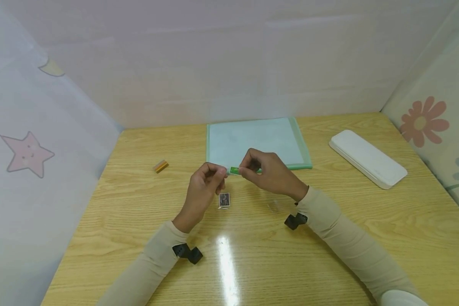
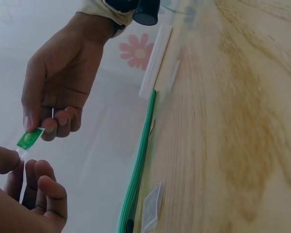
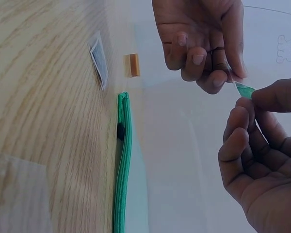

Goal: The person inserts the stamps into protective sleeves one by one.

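Observation:
A small green stamp [image 1: 234, 171] with a pale border is held above the table between both hands. The right hand [image 1: 269, 173] pinches its right end between thumb and forefinger. At the other end, the left hand [image 1: 203, 189] pinches a small clear plastic sleeve [image 2: 22, 152], which overlaps the stamp's edge in the left wrist view. The fingertips of both hands are close together, the other fingers loosely curled. Below the left hand, a dark stamp [image 1: 224, 199] in a clear sleeve lies on the table.
Behind the hands lies a pale blue zip folder [image 1: 256, 136] with a green edge. A white case [image 1: 368, 159] is at the right. An orange and brown small block [image 1: 160, 166] sits to the left. A clear plastic piece [image 1: 274, 206] lies below the right hand.

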Demonstrator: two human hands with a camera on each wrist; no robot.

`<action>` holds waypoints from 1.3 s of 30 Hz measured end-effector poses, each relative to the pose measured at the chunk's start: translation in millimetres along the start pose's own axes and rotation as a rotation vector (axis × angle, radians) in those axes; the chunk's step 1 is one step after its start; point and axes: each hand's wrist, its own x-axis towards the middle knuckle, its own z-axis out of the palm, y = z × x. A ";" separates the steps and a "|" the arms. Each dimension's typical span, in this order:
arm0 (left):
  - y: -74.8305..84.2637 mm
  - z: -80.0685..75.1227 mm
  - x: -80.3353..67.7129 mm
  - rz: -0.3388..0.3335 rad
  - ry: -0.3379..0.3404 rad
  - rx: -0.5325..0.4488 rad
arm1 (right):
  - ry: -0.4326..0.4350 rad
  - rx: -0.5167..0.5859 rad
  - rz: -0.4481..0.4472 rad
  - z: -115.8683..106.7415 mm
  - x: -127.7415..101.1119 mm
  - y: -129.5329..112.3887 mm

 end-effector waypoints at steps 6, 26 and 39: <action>-4.5 0.4 -0.9 0.014 -0.021 0.116 | -0.010 0.011 0.019 1.2 0.3 -3.2; -4.8 -1.3 -1.0 0.013 -0.045 0.188 | 0.038 0.006 -0.058 5.0 2.1 0.9; -1.9 -0.9 -0.5 -0.039 -0.087 0.151 | -0.023 0.012 -0.025 3.0 2.2 0.2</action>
